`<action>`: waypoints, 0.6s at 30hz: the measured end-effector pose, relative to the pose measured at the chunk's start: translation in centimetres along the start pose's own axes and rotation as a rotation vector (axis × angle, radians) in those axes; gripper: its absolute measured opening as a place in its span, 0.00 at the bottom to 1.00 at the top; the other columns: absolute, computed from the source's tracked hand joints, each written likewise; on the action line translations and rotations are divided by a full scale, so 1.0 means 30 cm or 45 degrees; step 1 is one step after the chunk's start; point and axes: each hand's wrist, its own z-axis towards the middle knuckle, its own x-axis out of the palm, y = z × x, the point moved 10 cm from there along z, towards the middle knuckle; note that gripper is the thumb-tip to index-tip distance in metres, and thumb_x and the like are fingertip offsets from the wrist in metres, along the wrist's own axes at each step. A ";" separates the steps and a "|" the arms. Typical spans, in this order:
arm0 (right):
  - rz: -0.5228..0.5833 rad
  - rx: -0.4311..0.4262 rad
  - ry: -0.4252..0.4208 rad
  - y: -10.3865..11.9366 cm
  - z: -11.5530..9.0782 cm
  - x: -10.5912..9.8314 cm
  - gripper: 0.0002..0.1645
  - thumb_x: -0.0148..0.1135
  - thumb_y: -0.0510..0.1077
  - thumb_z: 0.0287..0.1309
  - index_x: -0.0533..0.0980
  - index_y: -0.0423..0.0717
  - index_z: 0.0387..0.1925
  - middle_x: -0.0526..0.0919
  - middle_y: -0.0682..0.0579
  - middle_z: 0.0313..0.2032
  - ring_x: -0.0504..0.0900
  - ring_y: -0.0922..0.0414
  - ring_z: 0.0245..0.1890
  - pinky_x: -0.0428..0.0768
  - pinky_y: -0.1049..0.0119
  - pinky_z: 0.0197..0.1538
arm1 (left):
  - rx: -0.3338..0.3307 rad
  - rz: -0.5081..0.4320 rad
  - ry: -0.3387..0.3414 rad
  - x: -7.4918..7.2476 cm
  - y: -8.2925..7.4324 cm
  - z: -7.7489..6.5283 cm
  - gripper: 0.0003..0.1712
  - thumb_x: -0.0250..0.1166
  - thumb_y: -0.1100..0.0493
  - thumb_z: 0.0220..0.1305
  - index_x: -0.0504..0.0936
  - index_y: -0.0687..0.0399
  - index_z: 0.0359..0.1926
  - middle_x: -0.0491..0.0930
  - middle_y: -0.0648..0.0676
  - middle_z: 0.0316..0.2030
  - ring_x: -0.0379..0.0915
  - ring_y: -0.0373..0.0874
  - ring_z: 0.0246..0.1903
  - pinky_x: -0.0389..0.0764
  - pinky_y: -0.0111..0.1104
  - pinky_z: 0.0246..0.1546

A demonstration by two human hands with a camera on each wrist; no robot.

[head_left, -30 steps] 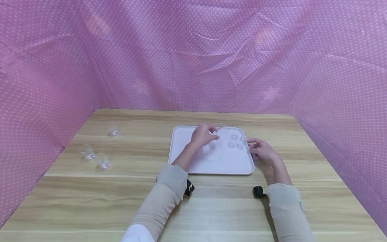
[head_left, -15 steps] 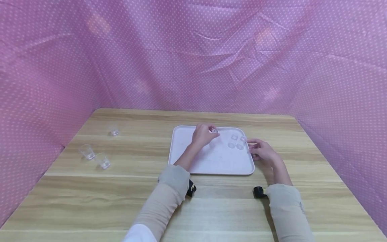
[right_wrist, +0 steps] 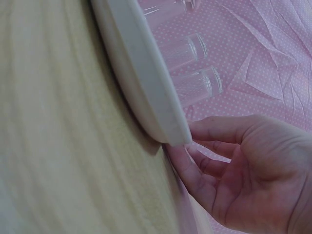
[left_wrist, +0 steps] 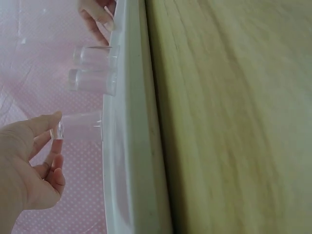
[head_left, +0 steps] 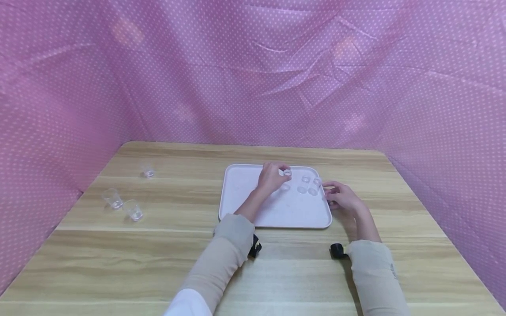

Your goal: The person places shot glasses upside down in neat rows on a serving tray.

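- A small clear cup (head_left: 287,173) is pinched at its rim by the fingers of the left hand (head_left: 270,176), its base on or just above the tray (head_left: 253,210); contact cannot be told.
- Three more clear cups (head_left: 309,185) stand clustered just beside it at 3 o'clock, toward the tray's far right corner.
- The right hand (head_left: 343,196) rests at the tray's right edge, fingers loosely curled against the rim, steadying it.
- Well apart at 9 o'clock, three loose cups (head_left: 122,202) stand on the wooden table (head_left: 158,263).
- By this count, the gathering looks about half done: four cups at the tray, three left outside it.
- A pink dotted cloth (head_left: 253,70) backs the scene.
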 end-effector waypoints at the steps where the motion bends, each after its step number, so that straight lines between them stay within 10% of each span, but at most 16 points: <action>1: 0.001 -0.001 0.001 0.000 0.000 0.000 0.27 0.50 0.31 0.61 0.59 0.31 0.61 0.69 0.31 0.48 0.76 0.54 0.36 0.79 0.59 0.39 | 0.001 0.004 0.008 0.006 -0.003 0.002 0.16 0.69 0.57 0.52 0.82 0.48 0.45 0.80 0.47 0.42 0.64 0.45 0.50 0.66 0.35 0.51; 18: -0.015 0.001 -0.004 -0.002 0.002 -0.001 0.28 0.51 0.31 0.61 0.59 0.32 0.62 0.69 0.32 0.47 0.76 0.53 0.37 0.79 0.60 0.39 | 0.004 0.042 0.091 0.067 -0.026 0.016 0.16 0.70 0.57 0.51 0.83 0.46 0.43 0.79 0.46 0.42 0.63 0.43 0.49 0.68 0.33 0.47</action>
